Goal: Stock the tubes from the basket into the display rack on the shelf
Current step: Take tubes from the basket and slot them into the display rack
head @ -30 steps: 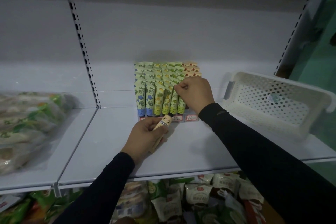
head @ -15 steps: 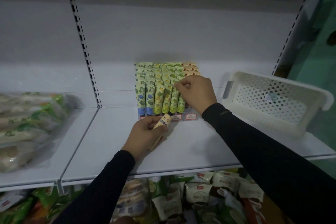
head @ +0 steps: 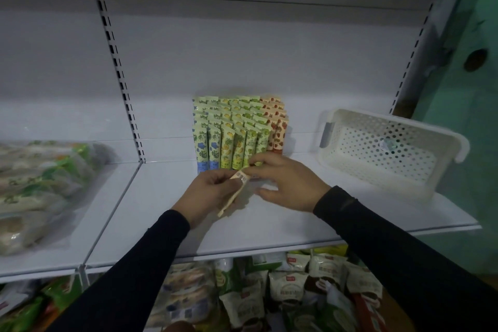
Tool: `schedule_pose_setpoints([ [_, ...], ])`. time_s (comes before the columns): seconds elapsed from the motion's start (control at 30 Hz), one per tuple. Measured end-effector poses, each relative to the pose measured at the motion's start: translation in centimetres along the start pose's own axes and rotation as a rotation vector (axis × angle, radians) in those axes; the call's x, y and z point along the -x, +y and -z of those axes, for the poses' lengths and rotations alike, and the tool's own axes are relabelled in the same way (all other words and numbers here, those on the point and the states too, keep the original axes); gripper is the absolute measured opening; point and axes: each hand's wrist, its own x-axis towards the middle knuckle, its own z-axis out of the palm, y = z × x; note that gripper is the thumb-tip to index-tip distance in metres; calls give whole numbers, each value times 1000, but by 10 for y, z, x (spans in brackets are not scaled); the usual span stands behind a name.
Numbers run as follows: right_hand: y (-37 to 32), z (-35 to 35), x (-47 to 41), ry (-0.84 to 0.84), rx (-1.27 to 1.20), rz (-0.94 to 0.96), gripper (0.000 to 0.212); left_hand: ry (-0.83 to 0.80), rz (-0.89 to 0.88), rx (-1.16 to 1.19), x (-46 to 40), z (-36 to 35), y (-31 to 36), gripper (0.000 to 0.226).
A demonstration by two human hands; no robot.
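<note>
Change record: your right hand (head: 289, 186) has left the tiered display rack of green and red printed tubes (head: 239, 132), dropping to the barcode end of the slim beige tube (head: 234, 194) gripped by your left hand (head: 208, 195).
</note>
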Motion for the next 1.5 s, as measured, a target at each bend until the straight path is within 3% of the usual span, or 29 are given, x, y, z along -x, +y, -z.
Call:
schedule_pose_setpoints([
  [0.17,11,9,12,48,-23,-64,26,-44,62,87,-3,-6,6,15],
  [0.33,15,9,27,7,-9,-21,32,-7,145,222,-4,-16,3,13],
  [0.6,11,3,23,22,70,-18,30,-8,201,240,-9,-40,21,21],
  [0.67,15,4,25,22,-21,-76,29,70,164,89,-10,-33,17,32],
  [0.77,24,5,30,84,-176,-206,29,130,-88,-540,-6,-15,1,41],
  [0.83,30,4,31,97,-208,-272,26,93,-178,-736,-2,-8,-7,49],
  [1.0,40,8,24,169,-352,-424,30,-11,-254,-904,-3,-10,-18,44],
  [1.13,45,15,16,286,-507,-486,8,-50,-352,-996,-3,-11,-29,40],
  [1.33,53,26,3,447,-352,-589,31,-126,-302,-1163,-2,-13,-37,68],
  [1.5,55,28,-12,381,-393,-572,30,-169,-280,-1242,-2,-15,-37,73],
])
